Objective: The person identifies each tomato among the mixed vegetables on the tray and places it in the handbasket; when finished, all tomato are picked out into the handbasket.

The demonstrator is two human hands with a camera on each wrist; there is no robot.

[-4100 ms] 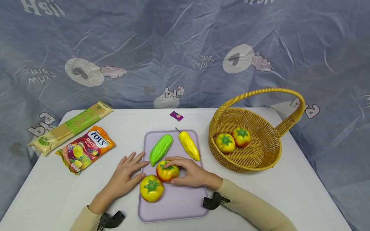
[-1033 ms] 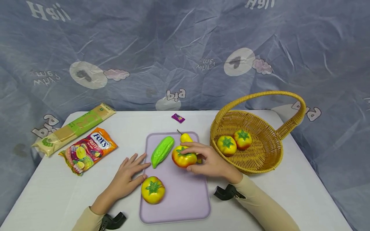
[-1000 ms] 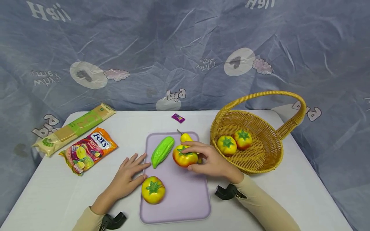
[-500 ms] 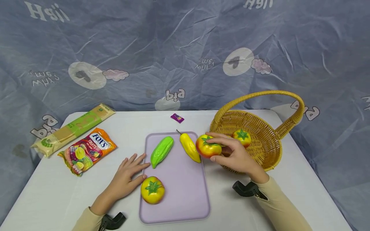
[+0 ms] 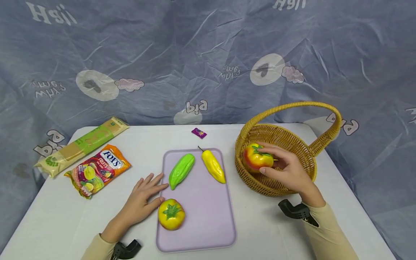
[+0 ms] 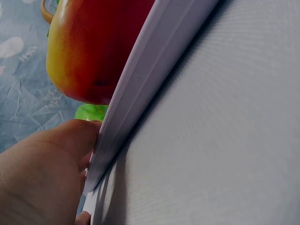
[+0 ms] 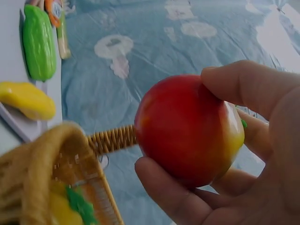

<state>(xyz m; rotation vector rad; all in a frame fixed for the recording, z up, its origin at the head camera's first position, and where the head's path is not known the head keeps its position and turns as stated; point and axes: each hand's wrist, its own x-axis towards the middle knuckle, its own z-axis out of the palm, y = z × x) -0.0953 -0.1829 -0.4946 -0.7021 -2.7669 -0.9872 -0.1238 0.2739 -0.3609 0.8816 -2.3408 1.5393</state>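
My right hand [image 5: 287,168] grips a red-and-yellow toy tomato [image 5: 256,157] with a green leafy top, thumb and fingers round its sides. Hand and tomato are over the wicker basket [image 5: 242,173], hiding much of its inside. In the right wrist view, a yellow tomato [image 7: 63,206] shows inside the basket, below the held one. My left hand [image 5: 139,198] rests at the left edge of the lilac tray [image 5: 208,227], fingers spread. Close to its thumb, another tomato [image 5: 171,214] sits on the tray. Farther back on the tray lie a green bumpy vegetable [image 5: 182,170] and a yellow pepper [image 5: 213,166].
To the left on the white table are a FOX'S candy bag [image 5: 99,170] and a long green-and-tan packet [image 5: 82,146]. A small purple wrapped candy [image 5: 199,133] lies behind the tray. The basket's tall handle [image 5: 292,104] arches above its opening. A grey-blue printed cloth [image 5: 208,65] hangs behind.
My right hand has lifted the tomato off the tray and carried it right, past the yellow pepper, to above the basket. The left hand has stayed at the tray's edge.
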